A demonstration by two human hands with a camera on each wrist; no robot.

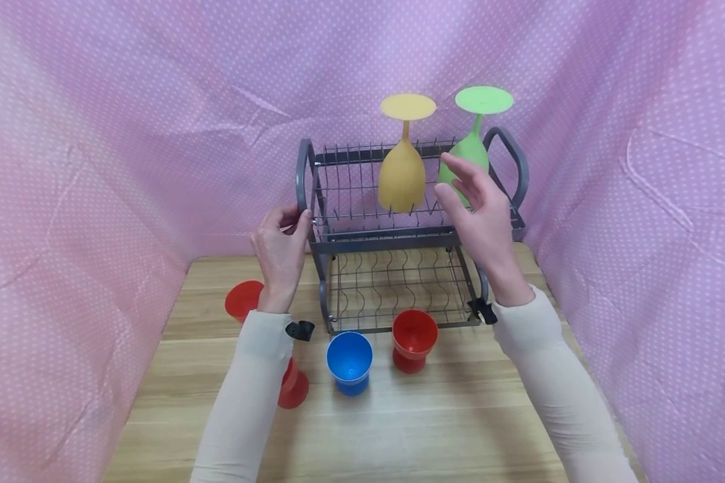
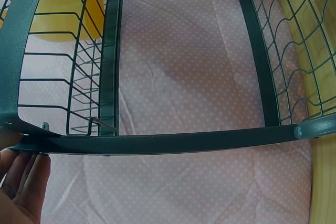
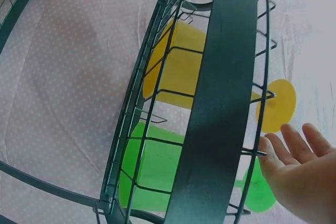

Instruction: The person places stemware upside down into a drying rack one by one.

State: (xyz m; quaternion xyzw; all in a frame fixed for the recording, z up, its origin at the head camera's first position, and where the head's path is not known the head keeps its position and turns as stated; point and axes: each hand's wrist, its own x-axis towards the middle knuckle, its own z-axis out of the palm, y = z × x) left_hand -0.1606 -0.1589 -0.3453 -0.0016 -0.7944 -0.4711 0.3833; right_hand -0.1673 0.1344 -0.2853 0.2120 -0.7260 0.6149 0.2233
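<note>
A two-tier dark grey wire dish rack [image 1: 387, 243] stands at the back of the table. My left hand [image 1: 280, 251] grips its left side frame near the upper tier's front corner, thumb in front. Upside down on the upper tier are a yellow goblet [image 1: 401, 178] in the middle and a green goblet [image 1: 472, 146] to its right, their feet pointing up. In front of the green goblet is my right hand [image 1: 483, 215], fingers parted and loosely bent, holding nothing. The right wrist view also shows that hand [image 3: 302, 174] beside the rack's front edge.
A blue goblet [image 1: 350, 359] and a red goblet [image 1: 414, 335] stand upright on the wooden table [image 1: 399, 436] before the rack. Another red goblet [image 1: 244, 300] and a red foot [image 1: 294, 389] are partly hidden by my left arm. Pink dotted cloth [image 1: 157, 100] surrounds the table.
</note>
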